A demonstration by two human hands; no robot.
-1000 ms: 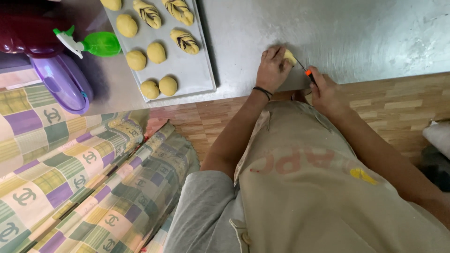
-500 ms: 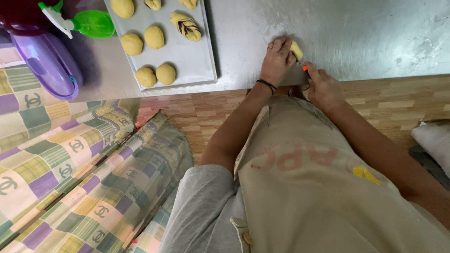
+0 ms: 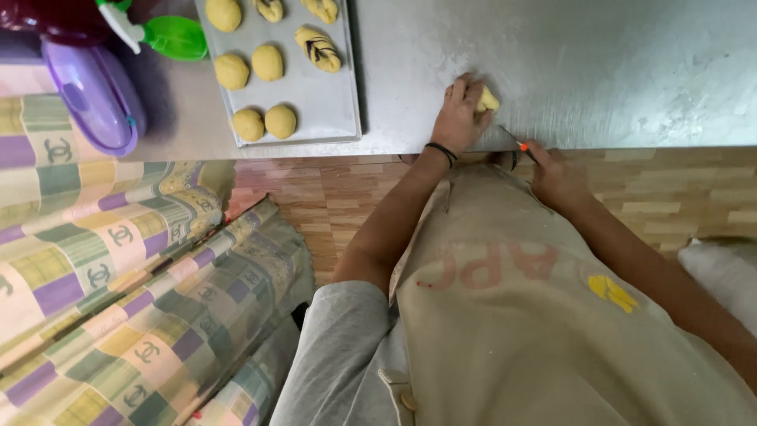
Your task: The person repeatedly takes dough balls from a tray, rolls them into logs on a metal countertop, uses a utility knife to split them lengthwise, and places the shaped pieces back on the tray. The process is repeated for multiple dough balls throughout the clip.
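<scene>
Steel worktop (image 3: 599, 71), dusted with flour, fills the top of the view, its front edge running just above a wooden floor (image 3: 670, 197). Patterned cloth (image 3: 102, 260) covers a seat at lower left, and a purple plastic container (image 3: 91, 95) and a green spray bottle (image 3: 169, 35) stand at the counter's far left. Beside them a grey baking tray (image 3: 315, 102) holds round yellow dough balls (image 3: 264, 122) and a few striped, rolled pieces.

At the counter's edge, the person's left hand (image 3: 457, 114) presses down with curled fingers on a small yellow dough piece (image 3: 489, 99), which lies on the bare steel well right of the tray. The right hand (image 3: 556, 173) is closed around a thin blade with an orange handle (image 3: 516, 142), its tip aimed towards the dough.

Risk, as a judgement: the blade points at the fingers pinning the dough, so a slip on the floured steel could nick them. The dough also sits near the counter's edge, and a hard push might slide it off to the floor.
</scene>
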